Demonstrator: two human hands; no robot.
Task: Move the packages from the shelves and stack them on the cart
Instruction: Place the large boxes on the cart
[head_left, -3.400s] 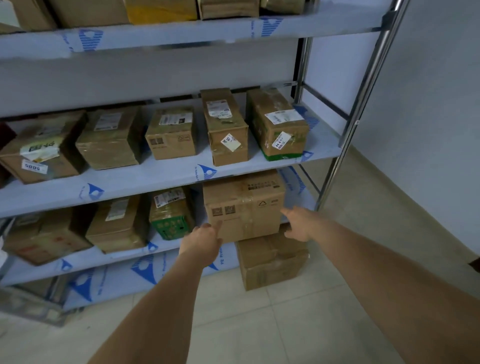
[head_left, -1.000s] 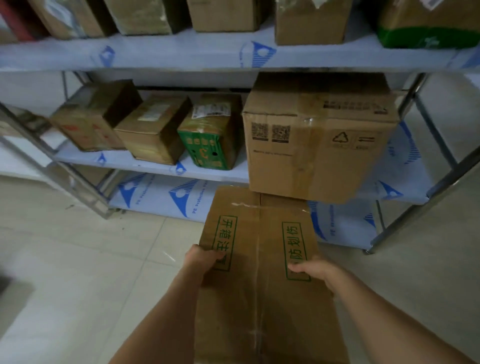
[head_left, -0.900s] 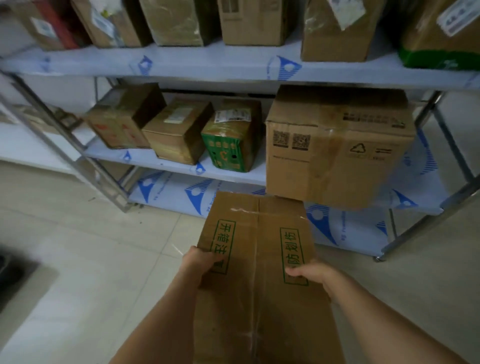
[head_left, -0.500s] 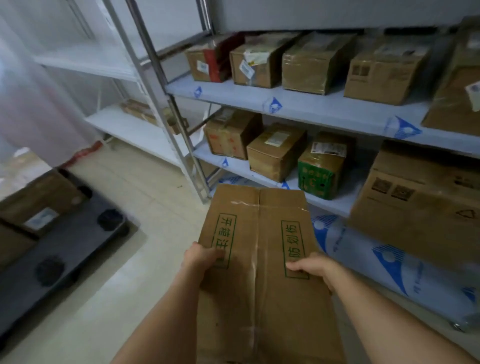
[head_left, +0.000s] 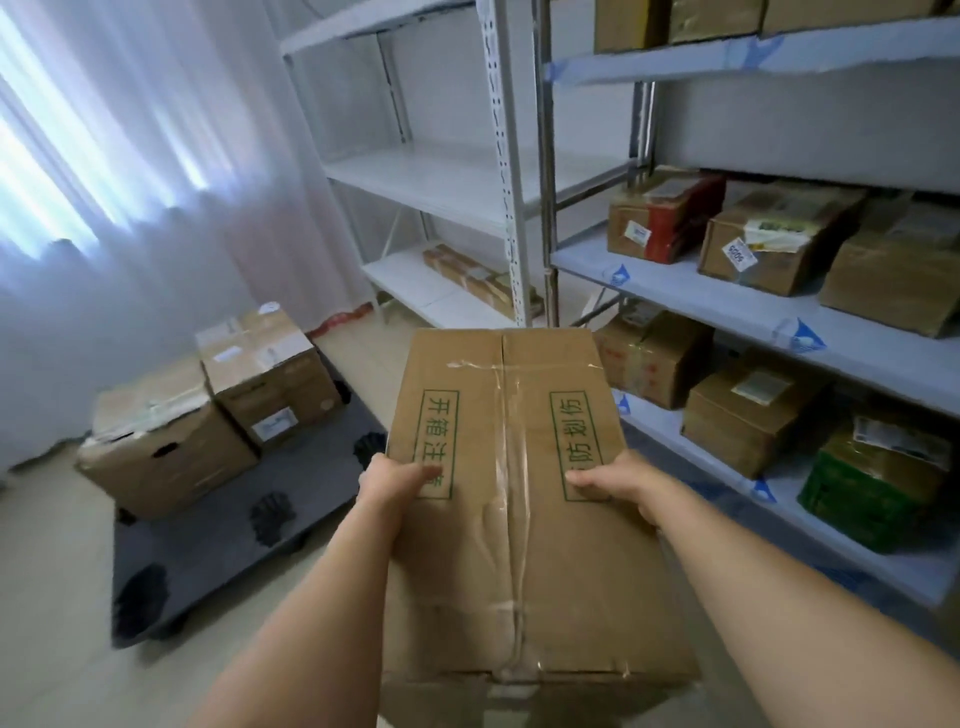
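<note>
Pale tile floor (head_left: 62, 597) is carrying a dark cart (head_left: 218, 525) with two boxes (head_left: 208, 410) beside curtains (head_left: 130, 182). Both hands, left hand (head_left: 395, 480) and right hand (head_left: 618, 480), are clamping a taped brown package (head_left: 509, 499) with green print at chest level. Compared with earlier, the view is showing the cart closer.

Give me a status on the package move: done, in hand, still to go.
Done: two cardboard boxes already sit side by side at the far end of the dark cart. In hand: a long taped carton held by the left hand and right hand, not yet over the cart. Left: many shelf packages remain on the rack.
</note>
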